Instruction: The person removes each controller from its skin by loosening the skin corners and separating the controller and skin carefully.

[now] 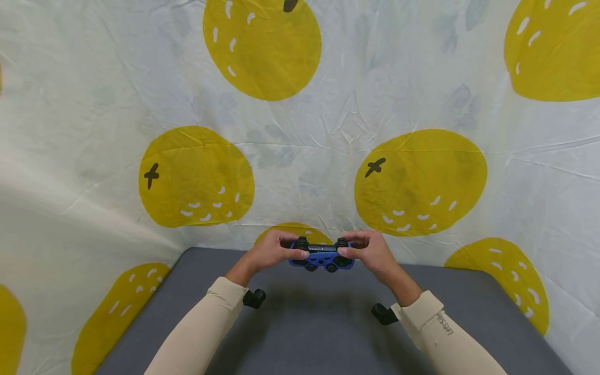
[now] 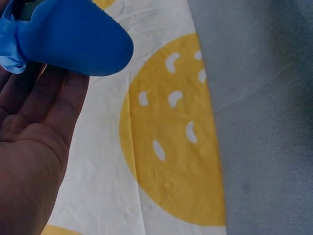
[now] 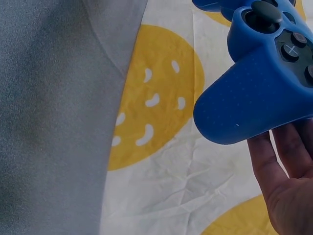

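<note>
A blue and black game controller (image 1: 321,259) is held up between both hands above the grey table, its two thumbsticks on the side toward me. My left hand (image 1: 268,252) pinches its left end, thumb on the face and fingers behind. At the right end my right hand (image 1: 376,255) grips the same way. The left wrist view shows a smooth blue handle (image 2: 80,39), with a wrinkled, bunched blue edge (image 2: 11,46) beside it that looks like a soft cover. In the right wrist view, fingers (image 3: 266,159) support the dotted blue handle (image 3: 249,103) from beneath.
A grey table (image 1: 309,333) spreads below the hands. White cloth (image 1: 300,172) printed with yellow fruit hangs behind and at both sides, close to the table's edges. Black devices (image 1: 254,298) sit at the wrists by the beige sleeves.
</note>
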The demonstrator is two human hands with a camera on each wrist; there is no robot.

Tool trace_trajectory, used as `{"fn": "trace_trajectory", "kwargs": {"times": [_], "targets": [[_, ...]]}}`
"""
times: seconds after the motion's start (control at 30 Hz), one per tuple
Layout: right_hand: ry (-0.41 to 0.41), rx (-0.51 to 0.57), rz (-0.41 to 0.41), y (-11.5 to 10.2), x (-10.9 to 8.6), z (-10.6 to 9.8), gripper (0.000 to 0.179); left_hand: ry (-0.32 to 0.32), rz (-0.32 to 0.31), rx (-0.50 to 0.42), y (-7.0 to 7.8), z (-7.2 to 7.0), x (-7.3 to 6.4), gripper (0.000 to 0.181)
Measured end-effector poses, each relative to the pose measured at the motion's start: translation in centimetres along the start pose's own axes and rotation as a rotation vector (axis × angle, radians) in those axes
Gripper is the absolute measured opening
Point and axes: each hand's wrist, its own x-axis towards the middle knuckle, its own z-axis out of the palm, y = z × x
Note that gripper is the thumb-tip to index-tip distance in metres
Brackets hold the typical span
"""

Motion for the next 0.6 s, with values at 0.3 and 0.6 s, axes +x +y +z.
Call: {"fn": "trace_trajectory", "kwargs": {"times": [0.3, 0.6], "targets": [[-0.02, 0.049, 0.045, 0.06, -0.09, 0.31, 0.04, -0.043, 0.033, -0.061, -0.68, 0.39, 0.11, 0.03], [-0.028, 0.074, 0.093, 0.29, -0.25, 0.14, 0.04, -0.038, -0.007, -0.067, -1.02, 0.82, 0.13, 0.037]]}}
